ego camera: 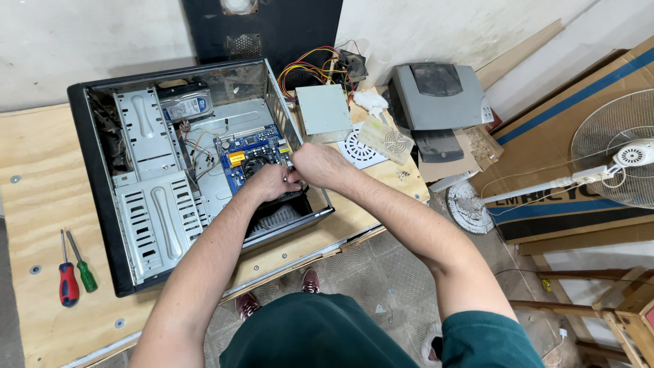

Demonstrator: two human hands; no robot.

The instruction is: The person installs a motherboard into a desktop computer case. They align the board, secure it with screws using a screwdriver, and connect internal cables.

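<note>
An open black computer case (pixel 95 197) lies on its side on a plywood table (pixel 34 170). Inside sit a blue motherboard (pixel 252 144), silver drive bays (pixel 153 218) and a hard drive (pixel 185 108). My left hand (pixel 269 182) and my right hand (pixel 315 163) meet inside the case at the motherboard's near right corner, by the case's rear wall. Their fingers are pinched together there, and what they grip is hidden.
Two screwdrivers, red-handled (pixel 67 281) and green-handled (pixel 84 269), lie on the table's left. A grey power supply (pixel 324 110) with coloured wires, a white fan grille (pixel 361 148), a grey printer (pixel 436 95), a cardboard box (pixel 579 129) and a tipped white fan (pixel 616 157) are to the right.
</note>
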